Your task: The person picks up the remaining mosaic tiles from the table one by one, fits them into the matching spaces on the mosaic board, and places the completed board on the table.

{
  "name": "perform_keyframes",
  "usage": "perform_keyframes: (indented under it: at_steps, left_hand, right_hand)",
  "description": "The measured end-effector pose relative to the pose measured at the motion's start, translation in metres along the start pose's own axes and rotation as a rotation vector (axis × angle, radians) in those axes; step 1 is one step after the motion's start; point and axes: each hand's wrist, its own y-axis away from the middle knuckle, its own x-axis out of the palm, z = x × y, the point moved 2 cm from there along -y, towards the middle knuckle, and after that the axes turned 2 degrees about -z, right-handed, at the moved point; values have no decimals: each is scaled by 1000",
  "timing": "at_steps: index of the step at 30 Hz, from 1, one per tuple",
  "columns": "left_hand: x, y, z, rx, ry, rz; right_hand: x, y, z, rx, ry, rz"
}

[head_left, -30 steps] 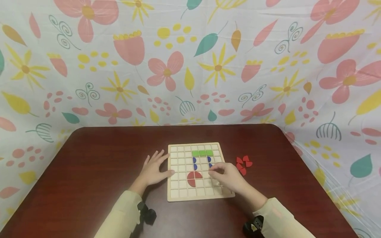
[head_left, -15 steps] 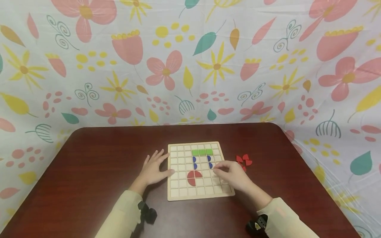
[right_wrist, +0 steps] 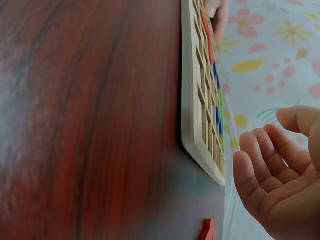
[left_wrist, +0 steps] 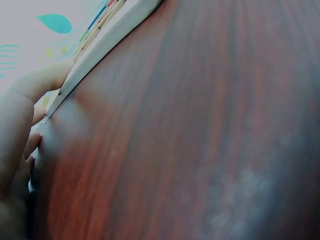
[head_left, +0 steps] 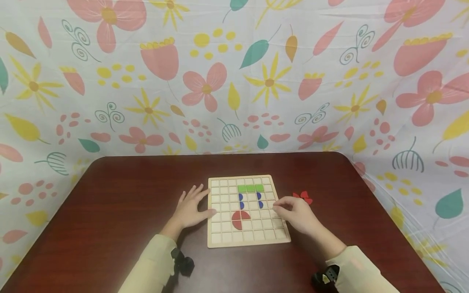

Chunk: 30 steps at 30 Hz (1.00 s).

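A pale wooden grid board (head_left: 220, 238) lies on the table, its cells holding three green squares (head_left: 250, 188), several blue half-round pieces (head_left: 241, 197) and red quarter-round pieces (head_left: 237, 224) that form part of a disc. My left hand (head_left: 188, 209) rests at the board's left edge, fingers spread, thumb on the frame. Over the right edge of the board hovers my right hand (head_left: 298, 213); in the right wrist view its fingers (right_wrist: 265, 165) are loosely bent, thumb apart, with nothing between them. Loose red pieces (head_left: 304, 196) lie just beyond it, partly hidden by the hand.
The dark reddish wooden table (head_left: 128, 195) extends around the board on all sides. Behind it hangs a white cloth (head_left: 165, 97) printed with flowers and leaves. Black wrist devices (head_left: 183, 262) sit at both sleeves.
My right hand has moved right, from above the board's cells to its right edge near the loose red pieces, covering some of them. The left hand has stayed in place.
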Motion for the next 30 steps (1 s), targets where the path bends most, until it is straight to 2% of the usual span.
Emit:
perform_keyframes:
  at_steps: [10,22,30]
  left_hand:
    - [0,0,0,-9,-10,12]
    - [-2,-1,-1,-11,-6,15]
    - [-2,0,-1,-13,-13,20]
  right_hand:
    - [-9,2,-9,40,-52,6]
    - [-26,5,-21,45,-22,-40]
    - [-36,9,-26,42,54,-87]
